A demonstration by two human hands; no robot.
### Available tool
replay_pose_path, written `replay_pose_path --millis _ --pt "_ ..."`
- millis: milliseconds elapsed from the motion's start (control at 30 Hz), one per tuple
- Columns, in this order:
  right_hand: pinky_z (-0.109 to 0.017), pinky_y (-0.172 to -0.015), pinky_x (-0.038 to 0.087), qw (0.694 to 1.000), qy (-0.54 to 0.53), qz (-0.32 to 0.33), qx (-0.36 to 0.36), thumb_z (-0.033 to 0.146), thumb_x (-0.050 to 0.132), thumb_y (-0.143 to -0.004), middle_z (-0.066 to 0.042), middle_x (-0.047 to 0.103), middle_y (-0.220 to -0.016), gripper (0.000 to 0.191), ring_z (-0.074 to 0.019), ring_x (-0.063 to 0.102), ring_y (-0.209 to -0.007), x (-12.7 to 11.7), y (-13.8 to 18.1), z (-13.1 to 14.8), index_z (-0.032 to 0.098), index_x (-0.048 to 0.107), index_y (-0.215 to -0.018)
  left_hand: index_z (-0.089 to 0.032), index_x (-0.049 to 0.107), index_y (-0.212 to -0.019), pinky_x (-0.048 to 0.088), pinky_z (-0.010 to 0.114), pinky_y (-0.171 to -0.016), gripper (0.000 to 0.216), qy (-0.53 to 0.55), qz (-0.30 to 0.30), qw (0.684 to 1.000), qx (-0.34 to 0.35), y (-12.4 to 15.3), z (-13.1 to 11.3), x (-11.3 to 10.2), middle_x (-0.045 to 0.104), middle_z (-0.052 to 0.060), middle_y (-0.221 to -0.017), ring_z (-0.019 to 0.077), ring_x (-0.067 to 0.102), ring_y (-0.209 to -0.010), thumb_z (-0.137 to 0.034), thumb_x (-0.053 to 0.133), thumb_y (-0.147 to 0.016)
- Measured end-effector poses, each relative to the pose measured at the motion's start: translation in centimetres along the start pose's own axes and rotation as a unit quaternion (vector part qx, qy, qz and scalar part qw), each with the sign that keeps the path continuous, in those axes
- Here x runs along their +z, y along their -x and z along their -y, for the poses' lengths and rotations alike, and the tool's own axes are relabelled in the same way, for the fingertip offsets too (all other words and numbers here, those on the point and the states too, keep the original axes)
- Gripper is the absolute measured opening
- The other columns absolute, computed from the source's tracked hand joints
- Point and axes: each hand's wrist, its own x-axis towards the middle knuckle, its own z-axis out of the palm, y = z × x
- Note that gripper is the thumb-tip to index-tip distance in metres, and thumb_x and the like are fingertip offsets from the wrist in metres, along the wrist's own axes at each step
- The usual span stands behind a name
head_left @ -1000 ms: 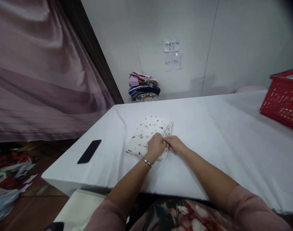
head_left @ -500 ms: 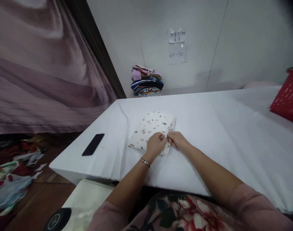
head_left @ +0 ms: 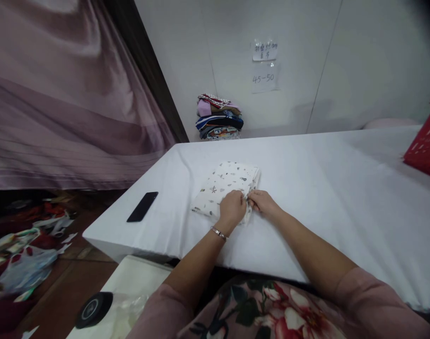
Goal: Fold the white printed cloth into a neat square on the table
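From centre to right of frame, a white surface [head_left: 328, 188]. At upper left, a pink curtain [head_left: 77, 103]. On the surface at mid-frame, a printed folded cloth [head_left: 231, 173], nearly square, long axis hard to tell, slanted toward upper right, with layered edge to the right. At upper middle, a stack of fabrics [head_left: 220, 120]. Closed on the folded cloth's layered edge, just beside each other: left hand [head_left: 233, 207] and right hand [head_left: 263, 202]. At left, a black phone [head_left: 142, 207].

A folded rectangular white cloth [head_left: 226, 180] is showing grey and brown motifs on a plain white draped table [head_left: 324, 188], with a flat black rectangular phone [head_left: 142, 206] near the left edge and a red slotted plastic basket [head_left: 426, 142] toward the back edge.
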Motion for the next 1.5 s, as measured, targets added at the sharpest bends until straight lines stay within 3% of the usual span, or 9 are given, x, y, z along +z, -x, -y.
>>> replay_pose_path --millis 400,533,867,1000,1133,1333,1500 --pt "-0.019 -0.033 0.019 1.0 -0.01 0.001 -0.018 0.03 0.05 -0.07 0.005 0.045 -0.04 0.021 -0.0052 0.032 -0.032 0.1 0.0 0.3 0.018 0.047 -0.053 -0.021 0.055 -0.086 0.039 0.028 -0.072 0.01 -0.016 -0.01 1.0 0.008 0.2 -0.4 0.3 0.059 0.003 -0.091 0.017 0.054 -0.086 -0.024 0.045 -0.084" --pt "-0.02 -0.032 0.018 1.0 -0.021 0.016 -0.014 0.037 0.051 -0.072 0.005 0.049 -0.045 0.025 -0.0052 0.033 -0.032 0.1 0.1 0.2 0.018 0.047 -0.056 -0.021 0.056 -0.085 0.04 0.028 -0.072 0.012 -0.001 -0.007 1.0 0.007 0.3 -0.1 0.8 0.061 0.003 -0.089 0.0166 0.055 -0.086 -0.026 0.045 -0.084" --pt "-0.021 -0.032 0.015 0.999 -0.006 0.026 0.024 0.042 0.059 -0.069 0.006 0.042 -0.038 0.031 -0.0053 0.029 -0.03 0.2 0.4 0.2 0.019 0.045 -0.053 -0.022 0.062 -0.08 0.043 0.027 -0.071 0.021 0.043 -0.029 0.998 0.044 0.6 0.7 1.4 0.063 0.002 -0.083 0.016 0.056 -0.082 -0.028 0.043 -0.085" --pt "-0.021 -0.033 0.014 0.999 0.004 0.018 0.032 0.039 0.06 -0.068 0.006 0.038 -0.034 0.03 -0.0054 0.027 -0.029 0.0 0.4 -0.1 0.019 0.045 -0.052 -0.021 0.062 -0.089 0.043 0.025 -0.078 0.018 0.101 -0.057 0.991 0.068 1.4 2.8 0.6 0.063 0.001 -0.087 0.0137 0.056 -0.085 -0.025 0.045 -0.084" --pt "-0.021 -0.033 0.014 1.0 -0.014 0.013 0.023 0.038 0.062 -0.068 0.005 0.043 -0.038 0.028 -0.0053 0.028 -0.031 -0.1 0.4 -0.2 0.019 0.047 -0.055 -0.02 0.06 -0.096 0.04 0.027 -0.09 0.019 0.108 -0.111 0.988 0.014 2.9 6.8 -0.7 0.062 0.003 -0.1 0.0141 0.053 -0.097 -0.021 0.048 -0.081" --pt "-0.021 -0.035 0.018 1.0 -0.025 -0.009 0.007 0.037 0.065 -0.066 0.003 0.05 -0.048 0.026 -0.0049 0.034 -0.035 0.2 0.4 0.2 0.017 0.05 -0.057 -0.02 0.061 -0.091 0.037 0.028 -0.094 0.016 0.052 -0.133 0.988 -0.06 4.5 12.2 -1.6 0.059 0.004 -0.107 0.0155 0.052 -0.102 -0.024 0.049 -0.081" --pt "-0.021 -0.036 0.022 0.999 0.005 -0.04 -0.009 0.04 0.065 -0.065 0.006 0.042 -0.036 0.025 -0.0071 0.034 -0.035 0.2 0.4 0.5 0.017 0.055 -0.063 -0.02 0.061 -0.09 0.04 0.031 -0.089 0.016 0.036 -0.146 0.987 -0.063 4.1 13.5 -1.5 0.06 0.004 -0.103 0.0184 0.053 -0.098 -0.024 0.049 -0.08"
